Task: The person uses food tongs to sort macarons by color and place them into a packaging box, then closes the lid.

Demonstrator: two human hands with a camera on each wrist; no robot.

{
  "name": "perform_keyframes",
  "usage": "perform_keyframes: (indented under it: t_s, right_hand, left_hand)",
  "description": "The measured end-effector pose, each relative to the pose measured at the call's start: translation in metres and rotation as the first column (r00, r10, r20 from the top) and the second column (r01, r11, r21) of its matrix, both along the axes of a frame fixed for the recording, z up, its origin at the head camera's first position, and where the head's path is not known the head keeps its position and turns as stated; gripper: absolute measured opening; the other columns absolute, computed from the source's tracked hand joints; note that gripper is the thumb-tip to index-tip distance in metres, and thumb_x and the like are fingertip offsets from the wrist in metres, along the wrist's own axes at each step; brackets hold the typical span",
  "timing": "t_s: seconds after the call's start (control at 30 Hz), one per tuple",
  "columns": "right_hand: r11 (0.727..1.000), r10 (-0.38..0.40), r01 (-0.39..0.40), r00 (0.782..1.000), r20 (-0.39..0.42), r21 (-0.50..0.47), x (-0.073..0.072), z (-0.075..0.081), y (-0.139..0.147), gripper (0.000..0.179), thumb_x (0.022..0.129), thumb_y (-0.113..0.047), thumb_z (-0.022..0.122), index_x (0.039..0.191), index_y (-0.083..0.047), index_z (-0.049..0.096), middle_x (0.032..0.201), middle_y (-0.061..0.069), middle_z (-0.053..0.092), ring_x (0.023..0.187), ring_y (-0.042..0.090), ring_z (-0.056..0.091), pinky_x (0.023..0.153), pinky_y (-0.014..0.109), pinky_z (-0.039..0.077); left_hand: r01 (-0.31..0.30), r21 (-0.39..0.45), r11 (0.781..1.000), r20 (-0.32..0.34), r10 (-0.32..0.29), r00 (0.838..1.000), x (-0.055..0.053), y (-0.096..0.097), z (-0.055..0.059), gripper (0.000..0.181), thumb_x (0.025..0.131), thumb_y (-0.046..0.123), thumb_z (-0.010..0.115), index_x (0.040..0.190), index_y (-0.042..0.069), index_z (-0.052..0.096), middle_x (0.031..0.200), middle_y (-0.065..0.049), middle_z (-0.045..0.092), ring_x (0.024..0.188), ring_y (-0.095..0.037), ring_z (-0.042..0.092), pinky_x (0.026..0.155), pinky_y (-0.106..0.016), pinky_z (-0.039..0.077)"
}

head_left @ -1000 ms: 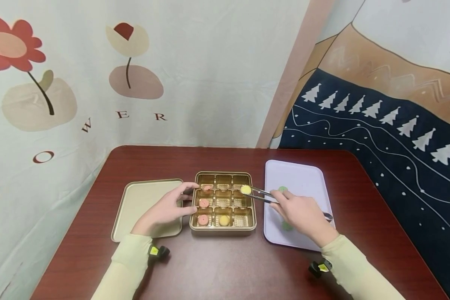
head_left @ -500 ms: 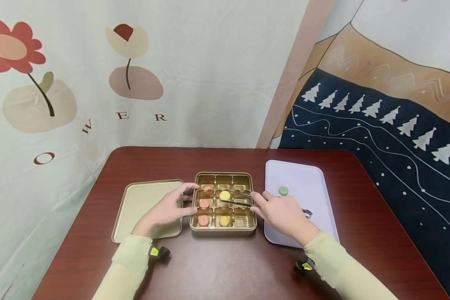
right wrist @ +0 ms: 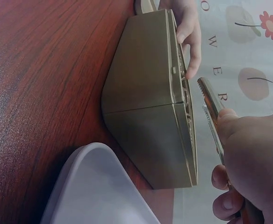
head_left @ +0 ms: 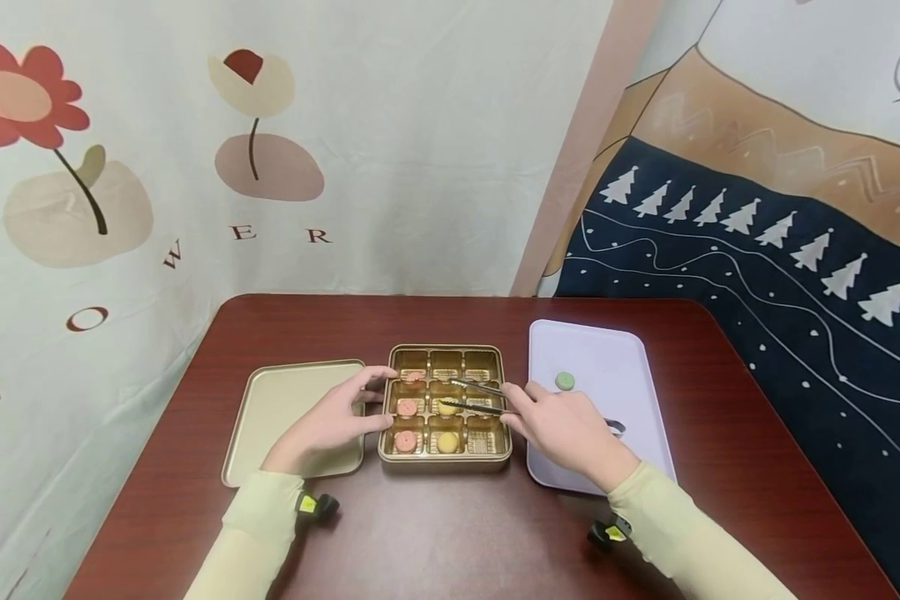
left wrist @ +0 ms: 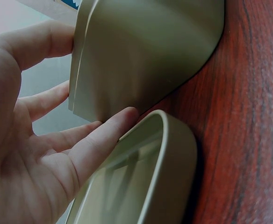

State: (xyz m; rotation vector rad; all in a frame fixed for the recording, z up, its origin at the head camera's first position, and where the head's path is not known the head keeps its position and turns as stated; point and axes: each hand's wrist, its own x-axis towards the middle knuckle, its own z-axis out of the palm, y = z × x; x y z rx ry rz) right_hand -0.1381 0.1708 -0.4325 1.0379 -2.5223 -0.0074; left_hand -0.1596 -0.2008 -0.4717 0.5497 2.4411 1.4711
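A gold tin (head_left: 444,467) with a divided insert stands mid-table. Pink macarons (head_left: 405,442) fill its left column, one per compartment. In the middle column, one yellow macaron (head_left: 447,442) lies in the front compartment and a second yellow macaron (head_left: 447,408) in the centre one, partly behind the tongs. My right hand (head_left: 562,425) grips metal tongs (right wrist: 211,95), their tips spread over that centre compartment with nothing pinched. My left hand (head_left: 337,417) steadies the tin's left side, thumb and fingers spread; in the left wrist view its fingertips (left wrist: 127,116) rest on the tin's wall.
The tin's flat lid (head_left: 270,417) lies to the left, under my left hand. On the right, a lilac tray (head_left: 600,350) holds a green macaron (head_left: 565,381); my right hand covers part of the tray. A patterned cloth (head_left: 420,167) hangs behind the table.
My right hand has moved left with the tongs, from beside the tin to over its centre. The yellow macaron has been lowered and let go there. The left hand has stayed put.
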Motion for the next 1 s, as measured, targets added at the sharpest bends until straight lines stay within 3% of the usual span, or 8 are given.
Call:
perform_keyframes:
  t_s: [0.5,0.77,1.0]
  right_hand:
    - [1.000,-0.023,0.024,0.999,0.034,-0.010,0.000,0.005,0.005,0.044,0.102,-0.042,0.066,0.134,-0.013,0.062,0.090,0.005,0.069,0.053,0.023,0.060,0.040,0.041,0.049]
    - [0.995,-0.081,0.086,0.992,0.100,-0.042,0.002,0.004,0.031,0.044,0.100,-0.040,0.069,0.135,-0.014,0.060,0.092,0.006,0.068,0.055,0.021,0.064,0.046,0.043,0.054]
    - [0.989,-0.138,0.144,0.982,0.133,-0.044,0.007,0.001,0.058,0.044,0.098,-0.039,0.073,0.134,-0.015,0.061,0.090,0.005,0.068,0.054,0.015,0.058,0.044,0.034,0.048]
  left_hand:
    - [0.008,0.000,1.000,-0.008,-0.008,1.000,0.000,0.002,-0.001,0.064,0.094,0.013,0.079,0.149,0.010,0.047,0.150,-0.021,0.053,0.131,-0.050,0.057,0.111,-0.062,0.048]
    - [-0.025,-0.023,0.999,0.023,0.026,0.999,0.002,0.001,-0.001,0.067,0.092,0.021,0.081,0.151,0.019,0.047,0.154,-0.017,0.050,0.134,-0.049,0.055,0.110,-0.067,0.046]
    - [-0.014,-0.013,1.000,0.001,0.014,1.000,0.001,0.000,-0.003,0.066,0.093,0.017,0.080,0.150,0.014,0.047,0.151,-0.020,0.053,0.131,-0.050,0.056,0.110,-0.065,0.047]
